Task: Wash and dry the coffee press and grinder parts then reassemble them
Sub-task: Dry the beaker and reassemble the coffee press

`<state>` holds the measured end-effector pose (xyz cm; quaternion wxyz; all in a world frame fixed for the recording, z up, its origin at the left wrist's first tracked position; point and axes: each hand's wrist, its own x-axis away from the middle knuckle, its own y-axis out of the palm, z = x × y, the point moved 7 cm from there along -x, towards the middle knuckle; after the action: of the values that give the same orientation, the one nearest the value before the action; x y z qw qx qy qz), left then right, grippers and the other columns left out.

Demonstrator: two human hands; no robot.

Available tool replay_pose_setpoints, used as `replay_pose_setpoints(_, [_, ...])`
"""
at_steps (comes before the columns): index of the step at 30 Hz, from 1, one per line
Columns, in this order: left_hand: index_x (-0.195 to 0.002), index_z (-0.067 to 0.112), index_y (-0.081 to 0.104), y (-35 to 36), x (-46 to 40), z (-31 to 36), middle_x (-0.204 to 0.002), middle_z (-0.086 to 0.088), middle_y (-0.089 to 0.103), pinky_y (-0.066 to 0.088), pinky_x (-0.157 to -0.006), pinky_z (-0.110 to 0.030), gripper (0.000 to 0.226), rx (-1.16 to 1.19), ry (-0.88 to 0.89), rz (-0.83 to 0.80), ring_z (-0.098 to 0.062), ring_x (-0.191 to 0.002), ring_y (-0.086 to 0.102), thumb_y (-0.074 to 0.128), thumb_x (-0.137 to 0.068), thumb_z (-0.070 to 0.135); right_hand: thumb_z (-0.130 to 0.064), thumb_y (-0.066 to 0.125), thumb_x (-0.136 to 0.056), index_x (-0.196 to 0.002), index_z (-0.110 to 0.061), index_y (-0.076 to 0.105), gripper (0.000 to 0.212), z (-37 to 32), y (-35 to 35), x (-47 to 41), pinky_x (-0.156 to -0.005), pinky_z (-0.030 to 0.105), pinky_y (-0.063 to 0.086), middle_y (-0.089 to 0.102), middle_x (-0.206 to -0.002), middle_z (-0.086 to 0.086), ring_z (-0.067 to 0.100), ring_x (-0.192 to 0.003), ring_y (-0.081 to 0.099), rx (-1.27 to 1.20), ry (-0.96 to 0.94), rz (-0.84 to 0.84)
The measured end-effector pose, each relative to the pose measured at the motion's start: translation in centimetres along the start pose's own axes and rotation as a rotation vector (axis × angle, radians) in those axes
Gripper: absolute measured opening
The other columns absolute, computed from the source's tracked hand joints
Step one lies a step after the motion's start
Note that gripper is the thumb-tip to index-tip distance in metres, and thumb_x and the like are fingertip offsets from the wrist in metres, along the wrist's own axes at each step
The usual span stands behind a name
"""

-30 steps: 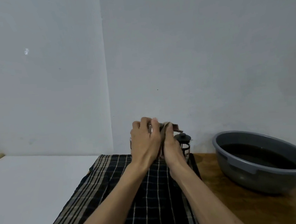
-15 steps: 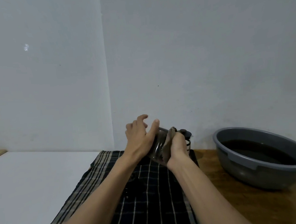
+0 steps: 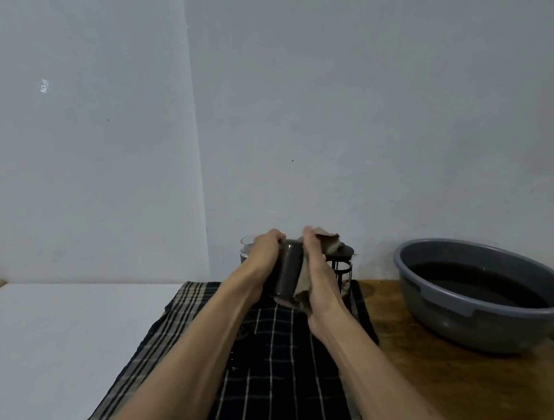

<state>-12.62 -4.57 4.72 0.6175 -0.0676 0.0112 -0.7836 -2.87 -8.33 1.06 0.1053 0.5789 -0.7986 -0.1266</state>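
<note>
Head view: both hands are up over the far end of the plaid towel (image 3: 283, 361), working one part. Left hand (image 3: 266, 251) grips a dark cylinder (image 3: 286, 268), probably the grinder body, fingers curled over its top end. Right hand (image 3: 319, 273) presses a brown cloth (image 3: 327, 242) against the cylinder's right side, fingers wrapped around the cloth.

Change: half a second ago the left hand was open with fingers spread off the part, and the part was tilted. Now the left hand has re-clamped and the cylinder sits closer to upright. A second ago both hands were closed on it, so this reads as a regrip to turn the part under the cloth. My take: still mid-drying on this piece, not reassembly yet.

Relative to the cylinder: the coffee press (image 3: 340, 271) stands just behind and right of it, on the towel, partly hidden by the right hand. A clear glass (image 3: 248, 248) stands just behind and left. The grey basin (image 3: 482, 322) with dark water is well to the right, on the wooden top (image 3: 454, 379).
</note>
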Motion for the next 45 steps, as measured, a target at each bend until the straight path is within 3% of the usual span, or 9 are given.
replay_pose_setpoints(4, [-0.163,0.011,0.013,-0.9,-0.1,-0.3,-0.168,-0.018,0.011,0.016,-0.124,-0.054,0.087,-0.375,-0.04,0.257,-0.037,-0.153,0.016,0.015,-0.099,0.071,-0.058,0.062,-0.091,-0.095,-0.016,0.074,0.043,0.0,-1.1,-0.2,-0.07,0.033,0.057,0.078,-0.087,0.005,0.021,-0.083,0.074,0.012,0.003,0.109])
replay_pose_setpoints(12, [-0.1,0.016,0.076,0.5,0.6,-2.8,-0.101,-0.008,0.074,0.047,-0.103,-0.049,0.094,-0.237,0.081,0.232,-0.026,-0.104,0.065,0.006,-0.092,0.079,-0.04,0.065,-0.093,-0.072,-0.02,0.072,0.03,-1.5,-3.0,-0.9,-0.084,0.044,0.06,0.074,-0.078,-0.001,0.02,-0.081,0.071,0.123,-0.204,0.435])
replay_pose_setpoints(17, [-0.108,0.027,0.076,0.6,0.6,-2.1,-0.097,-0.013,0.079,0.062,-0.076,-0.051,0.096,0.018,0.015,0.014,-0.032,-0.093,0.076,0.012,-0.083,0.092,-0.065,0.062,-0.091,-0.088,-0.006,0.076,0.061,-4.8,-1.0,-0.3,-0.085,0.045,0.061,0.078,-0.086,0.01,0.024,-0.085,0.075,0.331,-0.401,0.011])
replay_pose_setpoints(21, [-0.116,0.01,0.071,1.8,2.4,-1.0,-0.082,-0.021,0.073,0.053,-0.047,-0.029,0.11,0.037,-0.112,-0.289,-0.039,-0.066,0.071,0.009,-0.082,0.094,-0.044,0.063,-0.098,-0.086,-0.021,0.083,0.032,-6.2,-0.4,0.5,-0.085,0.034,0.061,0.081,-0.092,0.005,0.018,-0.09,0.077,0.237,-0.351,-0.169])
replay_pose_setpoints(26, [-0.117,0.015,0.072,2.9,2.7,-2.2,-0.092,-0.02,0.073,0.052,-0.054,-0.032,0.094,0.177,-0.122,-0.293,-0.038,-0.069,0.068,0.038,-0.078,0.093,-0.035,0.072,-0.087,-0.06,-0.014,0.077,0.034,-5.8,-2.3,-0.3,-0.062,0.031,0.051,0.072,-0.061,-0.001,0.021,-0.066,0.068,0.224,-0.271,0.244])
replay_pose_setpoints(35, [-0.121,0.014,0.068,1.0,2.0,-3.6,-0.101,-0.013,0.074,0.06,-0.068,-0.047,0.069,0.406,-0.131,-0.026,-0.03,-0.085,0.071,0.071,-0.075,0.065,-0.049,0.053,-0.1,-0.087,-0.011,0.074,0.046,-3.2,-4.4,0.5,-0.071,0.042,0.062,0.075,-0.082,0.007,0.024,-0.077,0.072,-0.037,-0.281,0.668])
replay_pose_setpoints(40, [-0.137,0.019,0.058,-2.6,0.1,-3.9,-0.133,-0.01,0.064,0.039,-0.11,-0.06,0.087,0.738,-0.175,0.204,-0.034,-0.124,0.06,0.044,-0.082,0.085,-0.05,0.055,-0.102,-0.08,-0.018,0.07,0.042,-1.6,-2.7,2.1,-0.067,0.027,0.051,0.07,-0.072,-0.006,0.005,-0.068,0.064,-0.059,-0.276,0.424])
replay_pose_setpoints(42, [-0.137,0.013,0.06,-2.4,-0.9,-4.1,-0.125,-0.015,0.071,0.05,-0.105,-0.056,0.094,0.803,-0.163,0.211,-0.035,-0.115,0.069,0.048,-0.081,0.087,-0.05,0.052,-0.103,-0.079,-0.016,0.074,0.047,-0.7,-0.2,2.9,-0.059,0.017,0.048,0.071,-0.064,-0.009,-0.002,-0.06,0.064,0.071,-0.336,0.236])
replay_pose_setpoints(45, [-0.121,0.003,0.068,-1.9,0.2,-3.6,-0.101,-0.019,0.078,0.064,-0.073,-0.038,0.081,0.686,-0.074,0.23,-0.03,-0.086,0.078,0.059,-0.086,0.075,-0.066,0.036,-0.102,-0.107,-0.025,0.076,0.057,1.4,3.0,2.1,-0.095,0.026,0.052,0.077,-0.102,-0.011,0.001,-0.105,0.068,0.305,-0.379,0.021])
